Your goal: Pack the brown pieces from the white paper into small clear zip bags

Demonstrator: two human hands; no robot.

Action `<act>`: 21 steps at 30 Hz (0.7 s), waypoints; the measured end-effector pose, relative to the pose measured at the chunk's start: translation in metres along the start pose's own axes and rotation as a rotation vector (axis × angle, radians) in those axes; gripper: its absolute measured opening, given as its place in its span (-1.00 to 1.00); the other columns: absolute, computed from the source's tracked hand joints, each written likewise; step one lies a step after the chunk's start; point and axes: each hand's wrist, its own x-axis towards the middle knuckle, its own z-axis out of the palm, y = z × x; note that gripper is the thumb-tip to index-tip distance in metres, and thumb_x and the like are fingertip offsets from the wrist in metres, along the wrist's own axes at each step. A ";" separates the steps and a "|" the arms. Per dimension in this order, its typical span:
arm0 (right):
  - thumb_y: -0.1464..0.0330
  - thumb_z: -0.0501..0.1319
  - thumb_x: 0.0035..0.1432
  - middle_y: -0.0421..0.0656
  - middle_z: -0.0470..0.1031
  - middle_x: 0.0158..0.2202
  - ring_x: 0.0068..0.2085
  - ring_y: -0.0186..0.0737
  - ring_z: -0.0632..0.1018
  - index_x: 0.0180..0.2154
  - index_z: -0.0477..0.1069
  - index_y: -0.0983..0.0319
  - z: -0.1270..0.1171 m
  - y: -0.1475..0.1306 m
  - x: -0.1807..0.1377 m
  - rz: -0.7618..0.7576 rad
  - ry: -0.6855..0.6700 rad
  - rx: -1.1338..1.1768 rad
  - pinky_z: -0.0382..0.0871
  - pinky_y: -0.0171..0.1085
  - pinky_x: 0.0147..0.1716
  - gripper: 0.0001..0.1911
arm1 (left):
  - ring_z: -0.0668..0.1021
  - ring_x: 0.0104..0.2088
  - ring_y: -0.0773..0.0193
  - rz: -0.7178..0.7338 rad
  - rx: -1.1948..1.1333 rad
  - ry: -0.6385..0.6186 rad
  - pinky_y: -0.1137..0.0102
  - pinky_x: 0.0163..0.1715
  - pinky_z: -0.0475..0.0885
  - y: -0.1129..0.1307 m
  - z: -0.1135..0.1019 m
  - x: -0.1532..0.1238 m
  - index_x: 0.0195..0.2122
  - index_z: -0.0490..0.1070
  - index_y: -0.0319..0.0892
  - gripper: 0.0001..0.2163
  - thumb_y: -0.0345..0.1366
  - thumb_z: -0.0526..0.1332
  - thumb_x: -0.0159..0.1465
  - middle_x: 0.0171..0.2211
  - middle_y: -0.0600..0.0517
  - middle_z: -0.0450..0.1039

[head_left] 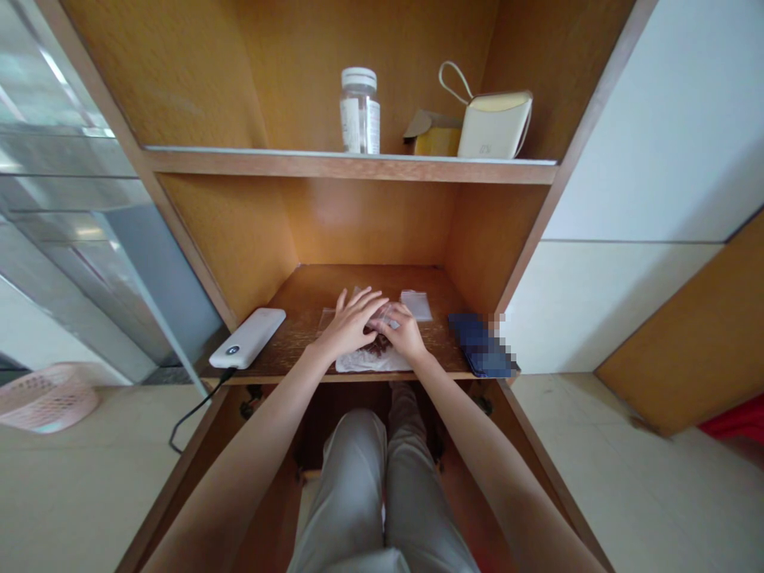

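Note:
On the lower shelf board lies a crumpled, whitish plastic bag (pixel 364 363), with small reddish-brown pieces (pixel 377 345) heaped on or in it. My left hand (pixel 352 322) reaches over its left side, fingers stretched out and apart. Close against it, my right hand (pixel 404 331) has its fingers bent and pinched on a small clear plastic bag (pixel 383 313), partly hidden by both hands. Another small clear bag (pixel 416 305) lies flat just beyond my right hand. More clear plastic (pixel 325 320) shows by my left wrist.
A white power bank (pixel 249 338) with a black cable lies at the board's left edge; a dark blue phone-like item (pixel 481 346) is at the right. The upper shelf (pixel 352 165) holds a clear bottle (pixel 360 111), a yellow box (pixel 438 137) and a cream strapped device (pixel 495 126).

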 end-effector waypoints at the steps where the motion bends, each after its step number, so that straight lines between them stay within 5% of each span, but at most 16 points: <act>1: 0.19 0.24 0.06 -0.10 0.50 -0.17 -0.09 -0.16 0.45 -0.19 0.50 0.14 0.000 -0.001 0.000 0.007 -0.008 0.008 0.30 -0.15 -0.05 -0.72 | 0.16 0.22 0.06 0.003 0.005 0.003 -0.01 0.20 -0.24 -0.001 0.001 0.000 0.13 0.20 -0.10 -0.47 -0.37 0.20 0.09 0.16 -0.06 0.23; 7: 0.27 0.14 0.17 -0.11 0.48 -0.16 -0.08 -0.21 0.45 -0.22 0.51 0.15 -0.002 -0.005 -0.001 -0.006 -0.002 0.124 0.30 -0.17 -0.04 -0.79 | 0.38 0.04 0.07 0.030 -0.007 0.061 0.00 0.20 -0.20 -0.012 0.002 0.002 -0.05 0.37 -0.11 -0.63 -0.26 0.27 0.09 -0.06 -0.05 0.44; 13: 0.35 0.07 0.20 -0.06 0.40 -0.13 -0.03 -0.21 0.41 -0.25 0.45 0.20 -0.005 -0.010 0.001 0.023 0.215 0.131 0.29 -0.17 -0.01 -0.81 | 0.47 -0.15 0.13 -0.091 -0.211 0.157 0.23 -0.09 0.34 -0.019 0.008 0.000 -0.07 0.38 -0.15 -0.61 -0.16 0.29 0.08 -0.18 -0.07 0.44; 21: 0.43 0.04 0.16 -0.05 0.38 -0.15 -0.10 -0.22 0.43 -0.25 0.38 0.21 -0.002 -0.005 0.001 0.044 0.191 0.117 0.39 -0.21 -0.18 -0.83 | 0.49 -0.38 0.25 -0.299 -0.356 0.341 0.35 -0.30 0.40 -0.024 0.020 -0.005 -0.14 0.42 -0.17 -0.59 -0.10 0.33 0.01 -0.36 0.00 0.47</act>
